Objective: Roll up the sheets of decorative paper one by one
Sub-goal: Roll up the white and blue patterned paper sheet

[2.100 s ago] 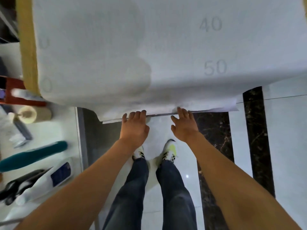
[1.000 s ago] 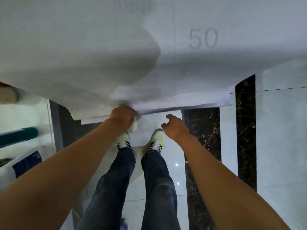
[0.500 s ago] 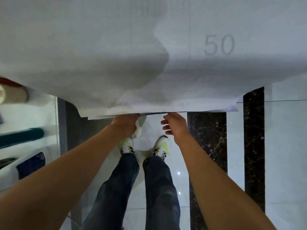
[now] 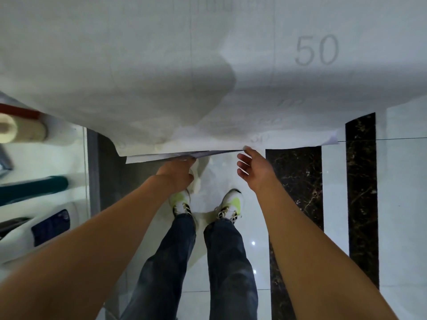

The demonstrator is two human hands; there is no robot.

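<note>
Below, we see our jeans and sneakers on the glossy tiled floor. Our left hand reaches under the near edge of the white paper sheets; its fingers are hidden, so we cannot tell their state. Our right hand is spread, fingers touching that edge. Beyond, the sheets drape off the table, printed "50". Left lie a beige roll and a teal roll.

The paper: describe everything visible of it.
The paper is a large white sheet, faintly gridded, printed with a grey "50". It drapes over an edge and hangs toward the floor, its lower edge showing layered, slightly parted sheets. The left hand grips that edge from below; the right hand, fingers relaxed, touches it with a fingertip.
</note>
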